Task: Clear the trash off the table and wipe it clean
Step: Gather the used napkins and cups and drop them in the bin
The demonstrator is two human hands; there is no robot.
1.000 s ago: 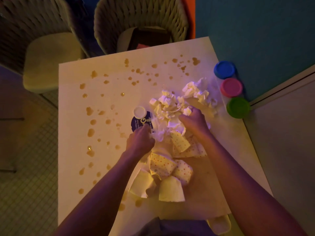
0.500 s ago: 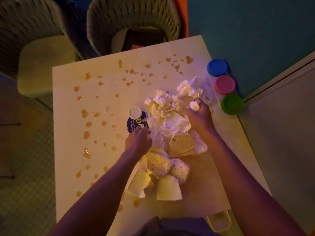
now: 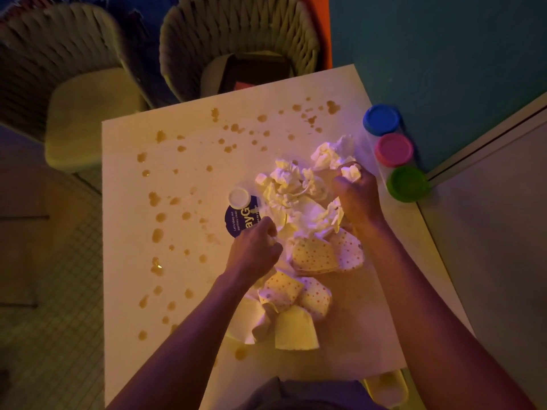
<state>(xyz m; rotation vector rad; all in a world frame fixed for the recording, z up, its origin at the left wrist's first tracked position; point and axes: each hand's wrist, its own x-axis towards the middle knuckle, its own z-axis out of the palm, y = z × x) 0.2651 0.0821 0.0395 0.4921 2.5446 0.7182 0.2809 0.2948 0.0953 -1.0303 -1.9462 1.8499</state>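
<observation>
A person gathers party litter at the middle of a small white table [image 3: 384, 335], both arms reaching in from the near edge. The right hand [image 3: 356, 193] curls its fingers around a wad of crumpled white napkins [image 3: 350, 173] at the far right of the heap, just beside three lidded tubs. The left hand [image 3: 254, 250] is bunched into the left side of the pile, fingers curled on white paper, next to a dark blue pouch [image 3: 236, 217] with a white cap [image 3: 239, 197].

By the look of it, the job is at an early stage: the trash is drawn into one heap but none has left the table, and wiping has not begun. Brown drops [image 3: 159, 217], too many to count, dot the left and far parts of the tabletop.

The count: one heap of white napkins [image 3: 290, 179]; four or so crushed polka-dot paper cups [image 3: 313, 255], some lying open end up near the person; one pouch; three tubs with blue [image 3: 381, 119], pink [image 3: 393, 149] and green [image 3: 408, 183] lids; two woven chairs [image 3: 236, 34] at the far side.
</observation>
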